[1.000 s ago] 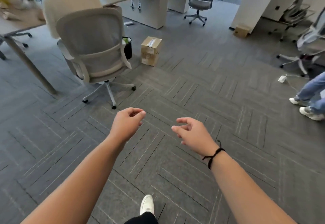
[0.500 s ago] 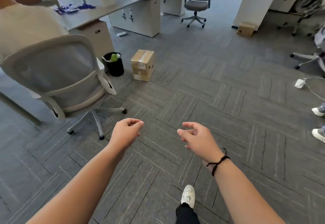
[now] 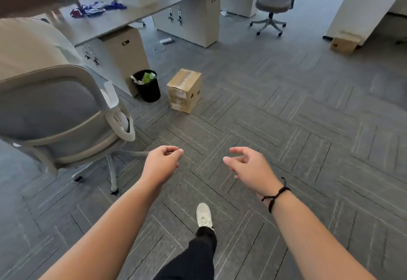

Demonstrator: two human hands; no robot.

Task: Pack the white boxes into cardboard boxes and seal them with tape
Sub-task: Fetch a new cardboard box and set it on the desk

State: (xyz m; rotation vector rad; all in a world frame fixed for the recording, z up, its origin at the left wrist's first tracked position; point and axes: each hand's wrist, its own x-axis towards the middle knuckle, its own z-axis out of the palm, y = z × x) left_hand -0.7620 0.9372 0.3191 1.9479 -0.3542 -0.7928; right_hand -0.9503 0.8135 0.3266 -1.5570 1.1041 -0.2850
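While both arms leave frame, left hand [image 3: 161, 165] and right hand [image 3: 248, 168] hold nothing.

Both hands out front, left hand [image 3: 161, 165] and right hand [image 3: 248, 167] loosely curled, holding nothing; taped cardboard box [image 3: 184, 90] at twelve o'clock, bin [image 3: 149, 88] beside it.

Cardboard box [image 3: 184, 90] on floor just right of bin [image 3: 147, 86], desk [image 3: 141, 13] behind, chair [image 3: 59, 117] at left.
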